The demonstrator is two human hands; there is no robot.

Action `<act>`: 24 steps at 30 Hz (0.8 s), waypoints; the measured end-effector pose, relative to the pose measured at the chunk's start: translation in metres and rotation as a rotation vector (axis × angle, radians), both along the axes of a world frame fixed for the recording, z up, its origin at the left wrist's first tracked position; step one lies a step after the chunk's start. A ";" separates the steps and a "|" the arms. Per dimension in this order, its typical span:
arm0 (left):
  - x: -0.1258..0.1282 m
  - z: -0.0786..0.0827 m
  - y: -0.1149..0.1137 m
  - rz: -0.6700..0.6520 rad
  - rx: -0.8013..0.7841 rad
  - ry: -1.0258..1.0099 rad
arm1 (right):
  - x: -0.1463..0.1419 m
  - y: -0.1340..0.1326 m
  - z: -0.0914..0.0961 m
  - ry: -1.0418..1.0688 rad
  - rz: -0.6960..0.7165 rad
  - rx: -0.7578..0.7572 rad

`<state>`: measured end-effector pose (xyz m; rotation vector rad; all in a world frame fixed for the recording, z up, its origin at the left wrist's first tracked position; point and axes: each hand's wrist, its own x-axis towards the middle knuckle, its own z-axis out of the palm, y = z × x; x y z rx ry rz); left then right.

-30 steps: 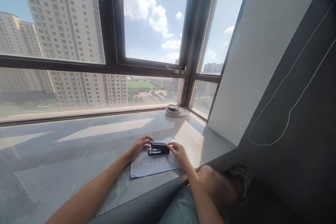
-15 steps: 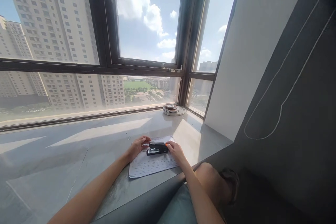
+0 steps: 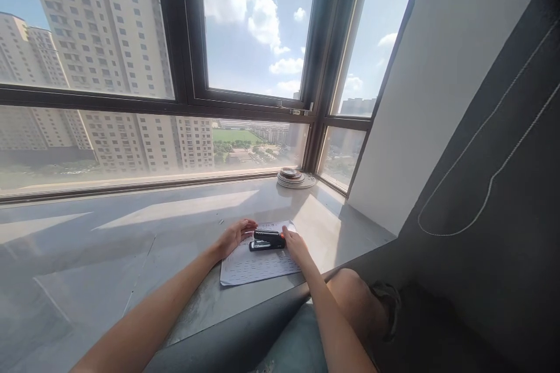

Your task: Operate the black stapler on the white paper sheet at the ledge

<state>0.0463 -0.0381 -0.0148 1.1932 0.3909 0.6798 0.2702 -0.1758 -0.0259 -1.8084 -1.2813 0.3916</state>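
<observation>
A black stapler [image 3: 268, 238] with a bit of orange at its right end lies over printed sheets of paper [image 3: 258, 268] on the grey sill. Its upper arm and base stand apart at the left end. My right hand [image 3: 296, 246] grips the stapler's right end, with the thumb and fingers around it. At the upper left of the paper, my left hand [image 3: 236, 237] rests with its fingers stretched toward the stapler's left end. Whether those fingertips touch the stapler I cannot tell.
A stack of plates [image 3: 294, 178] stands in the window corner of the sill [image 3: 175, 245]. Small whitish bits [image 3: 221, 222] lie left of the paper. To the right hangs a looped cord [image 3: 490, 186] on the dark wall. My bent knee [image 3: 350, 288] is by the sill's edge.
The whole view has shifted slightly, so the scene sits further right. The stapler has turned a little in my right hand. My left hand stays beside its left end.
</observation>
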 end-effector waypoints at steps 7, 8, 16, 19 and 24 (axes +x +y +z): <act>0.000 0.002 -0.002 0.010 0.013 0.019 | -0.006 0.006 -0.007 0.007 -0.070 0.018; 0.000 0.002 -0.002 0.011 0.013 0.025 | -0.006 0.005 -0.008 0.001 -0.066 0.040; -0.002 0.004 -0.004 0.002 0.016 0.017 | -0.006 0.002 -0.006 0.016 -0.081 -0.007; 0.000 0.004 -0.005 0.080 0.040 -0.028 | -0.005 0.004 -0.005 0.009 -0.073 0.001; 0.002 0.003 -0.005 0.148 0.084 0.004 | -0.005 0.003 -0.005 -0.006 -0.079 -0.038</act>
